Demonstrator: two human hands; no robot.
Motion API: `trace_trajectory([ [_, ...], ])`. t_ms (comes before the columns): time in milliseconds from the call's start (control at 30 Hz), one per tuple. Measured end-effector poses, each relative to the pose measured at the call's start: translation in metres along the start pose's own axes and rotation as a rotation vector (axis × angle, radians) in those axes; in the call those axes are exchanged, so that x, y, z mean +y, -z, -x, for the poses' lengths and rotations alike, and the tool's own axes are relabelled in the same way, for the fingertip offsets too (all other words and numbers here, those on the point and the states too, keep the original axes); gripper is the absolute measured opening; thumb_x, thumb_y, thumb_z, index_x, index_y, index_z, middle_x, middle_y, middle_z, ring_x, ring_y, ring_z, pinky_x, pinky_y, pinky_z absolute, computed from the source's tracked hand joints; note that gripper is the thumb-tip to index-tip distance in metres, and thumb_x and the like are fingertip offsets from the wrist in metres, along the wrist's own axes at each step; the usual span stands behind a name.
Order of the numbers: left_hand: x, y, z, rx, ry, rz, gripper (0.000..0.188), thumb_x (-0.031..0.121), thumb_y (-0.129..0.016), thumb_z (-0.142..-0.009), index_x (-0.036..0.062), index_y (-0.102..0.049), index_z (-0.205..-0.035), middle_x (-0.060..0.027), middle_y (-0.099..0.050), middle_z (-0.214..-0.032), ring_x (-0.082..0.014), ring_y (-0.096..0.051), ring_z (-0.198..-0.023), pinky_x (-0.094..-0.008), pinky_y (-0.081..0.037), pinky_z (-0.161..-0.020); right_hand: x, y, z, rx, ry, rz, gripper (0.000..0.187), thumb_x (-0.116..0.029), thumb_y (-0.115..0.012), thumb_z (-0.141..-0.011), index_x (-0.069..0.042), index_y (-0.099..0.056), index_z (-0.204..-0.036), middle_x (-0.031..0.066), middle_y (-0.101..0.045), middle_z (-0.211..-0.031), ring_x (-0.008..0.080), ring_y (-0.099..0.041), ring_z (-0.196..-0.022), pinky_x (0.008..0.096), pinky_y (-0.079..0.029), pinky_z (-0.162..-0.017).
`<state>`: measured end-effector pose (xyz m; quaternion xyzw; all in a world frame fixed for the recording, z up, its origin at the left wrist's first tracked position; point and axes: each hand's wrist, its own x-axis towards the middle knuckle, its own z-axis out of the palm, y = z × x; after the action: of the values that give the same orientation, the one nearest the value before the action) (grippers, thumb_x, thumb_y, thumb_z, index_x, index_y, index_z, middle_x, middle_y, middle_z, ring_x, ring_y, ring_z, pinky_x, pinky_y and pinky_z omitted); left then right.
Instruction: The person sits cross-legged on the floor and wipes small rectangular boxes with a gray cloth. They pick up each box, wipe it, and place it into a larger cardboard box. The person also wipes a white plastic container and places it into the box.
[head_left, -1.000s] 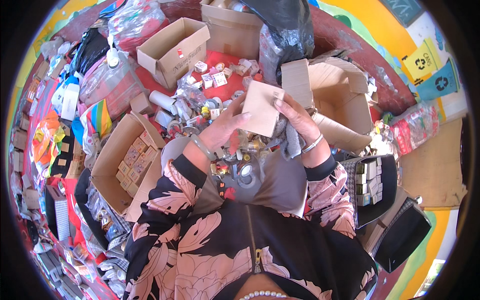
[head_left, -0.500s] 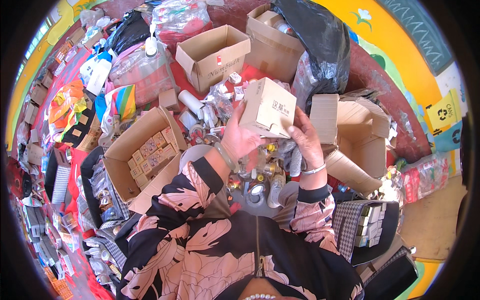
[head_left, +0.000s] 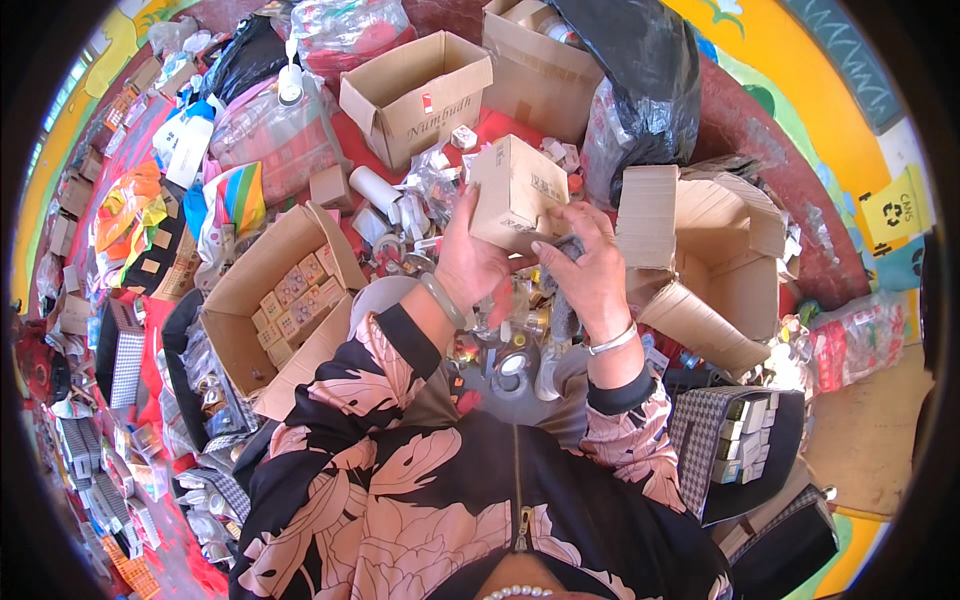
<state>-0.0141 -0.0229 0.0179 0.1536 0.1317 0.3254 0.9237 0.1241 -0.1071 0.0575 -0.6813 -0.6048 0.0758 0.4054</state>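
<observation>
A small closed brown cardboard box (head_left: 512,190) is held up in front of me, slightly tilted. Around its left side and underside my left hand (head_left: 472,255) is wrapped, palm partly up. At the box's right lower edge my right hand (head_left: 588,268) has its thumb and fingers closed by the flap. Below the hands lies a heap of loose jars, bottles and small packets (head_left: 515,345). A grey cloth-like item (head_left: 566,310) shows behind my right fingers.
An open carton of small boxes (head_left: 235,330) stands to the left. An empty-looking open carton (head_left: 735,280) is at the right, beside a checked bin of small boxes (head_left: 690,430). Another open carton (head_left: 380,100) and a black plastic bag (head_left: 650,80) are farther off.
The box has come slightly left and turned in my hands. My right hand has shifted from its right side to the lower edge by the flap.
</observation>
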Motion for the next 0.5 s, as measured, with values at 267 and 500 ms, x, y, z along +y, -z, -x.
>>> trace_trajectory([
  [267,0.001,-0.001,0.001,-0.051,-0.03,0.046,0.063,0.057,-0.023,-0.092,0.0146,-0.036,-0.136,-0.0105,-0.046,-0.133,-0.0307,-0.049,-0.117,-0.055,-0.037,-0.095,-0.005,-0.002,0.004,0.033,0.115,-0.279,0.013,-0.01,-0.072,-0.072,-0.004,-0.066,-0.082,0.0093,-0.061,-0.09,0.0218,-0.059,-0.08,0.0305,-0.048,-0.068],
  [500,-0.003,0.002,0.005,-0.042,-0.033,-0.033,0.06,0.054,-0.026,-0.093,0.0127,-0.037,-0.135,-0.0104,-0.049,-0.13,-0.0301,-0.051,-0.114,-0.0562,-0.037,-0.095,0.003,-0.002,0.006,-0.026,-0.146,-0.336,0.018,-0.01,-0.071,-0.072,-0.006,-0.066,-0.09,0.0087,-0.064,-0.078,0.0215,-0.063,-0.073,0.0312,-0.049,-0.062],
])
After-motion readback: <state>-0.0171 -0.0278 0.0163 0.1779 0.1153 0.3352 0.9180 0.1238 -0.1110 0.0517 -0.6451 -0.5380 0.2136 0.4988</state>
